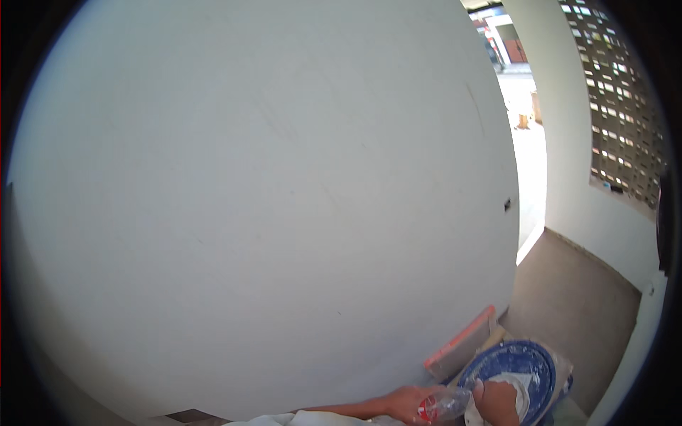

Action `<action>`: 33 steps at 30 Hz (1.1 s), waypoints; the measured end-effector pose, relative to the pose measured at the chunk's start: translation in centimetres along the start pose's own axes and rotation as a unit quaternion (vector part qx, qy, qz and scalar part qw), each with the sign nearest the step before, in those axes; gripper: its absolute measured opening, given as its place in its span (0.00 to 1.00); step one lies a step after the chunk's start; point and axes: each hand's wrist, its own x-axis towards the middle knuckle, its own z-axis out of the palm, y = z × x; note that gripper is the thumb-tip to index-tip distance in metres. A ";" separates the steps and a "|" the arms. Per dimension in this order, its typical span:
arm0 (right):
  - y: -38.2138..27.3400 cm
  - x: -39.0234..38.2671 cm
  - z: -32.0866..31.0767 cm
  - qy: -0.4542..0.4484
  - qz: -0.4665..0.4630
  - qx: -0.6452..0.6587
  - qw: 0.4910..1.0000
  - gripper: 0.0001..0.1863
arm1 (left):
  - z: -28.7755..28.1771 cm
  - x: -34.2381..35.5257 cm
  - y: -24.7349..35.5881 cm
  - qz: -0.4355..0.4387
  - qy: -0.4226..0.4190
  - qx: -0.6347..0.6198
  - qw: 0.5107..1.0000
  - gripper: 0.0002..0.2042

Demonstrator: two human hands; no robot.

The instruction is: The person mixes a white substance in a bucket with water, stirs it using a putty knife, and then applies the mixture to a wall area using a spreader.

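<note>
At the lower edge, my left hand (412, 405) is wrapped round a clear plastic bottle (452, 405) with a red label. The bottle lies nearly level, its far end pointing right. My right hand (496, 402) is closed at that end, over a blue basin (545, 369); its fingertips are partly hidden. White smears coat the inside of the basin, and a white lump or cloth (524, 392) shows beside my right hand.
A large pale wall (284, 199) with faint scuffs fills most of the view. Against its foot leans a grey panel with a red edge (462, 341). Grey floor (575, 298) runs toward a bright doorway (527, 156); a perforated block screen (618, 99) is at right.
</note>
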 end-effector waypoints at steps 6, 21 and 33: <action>1.8 1.0 4.1 0.043 -0.168 0.190 0.966 0.21 | -0.8 -7.6 1.8 -0.147 0.151 -0.101 0.972 0.29; -5.4 11.3 17.9 0.161 -0.357 0.259 0.883 0.23 | -6.0 -8.9 1.6 -0.146 0.345 -0.098 0.922 0.24; -11.4 6.7 10.9 0.138 -0.468 0.214 0.846 0.22 | -5.4 -10.8 1.8 -0.154 0.383 -0.105 0.905 0.20</action>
